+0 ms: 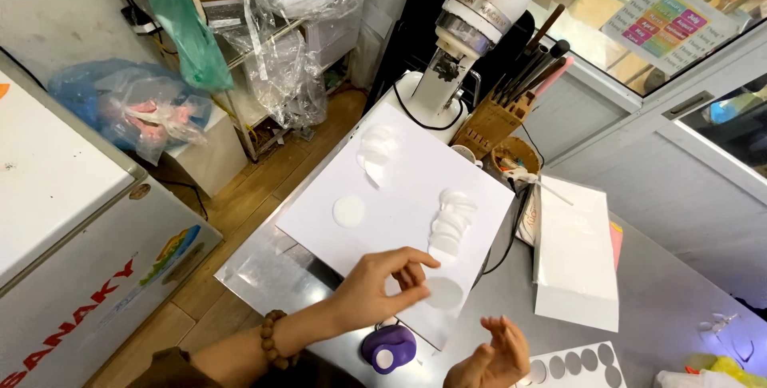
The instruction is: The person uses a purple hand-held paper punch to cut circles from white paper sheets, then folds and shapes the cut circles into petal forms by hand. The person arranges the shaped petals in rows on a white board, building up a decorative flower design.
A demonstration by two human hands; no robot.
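The left hand point(383, 280) pinches a thin white paper disc point(442, 292) at its near edge between thumb and fingertips, just above the lower corner of a large white sheet point(399, 176) lying on the steel surface point(679, 300). The right hand point(499, 356) hovers open beside it, palm turned inward, holding nothing.

The disc looks almost weightless and floppy — likely to bend, crease or cling to its neighbours, so a light grip at the rim, as here, suits it better than pressing its middle. More discs lie on the sheet: an overlapping row point(450, 220) just beyond the held one, a second pile point(375, 152) at the far end, and a single disc point(349, 210) apart on the left.

A purple punch point(389, 348) sits at the near edge — beside it, a white strip with round holes cut out point(575, 364). To the right lies a plain white flat packet point(577, 252). A white stand mixer point(463, 28) and a wooden knife block point(499, 116) stand at the far end. A tilted white sign with coloured blocks point(667, 24) rests behind glass, top right. On the left, a white chest freezer point(72, 220) bears red lettering and a small coloured sticker.
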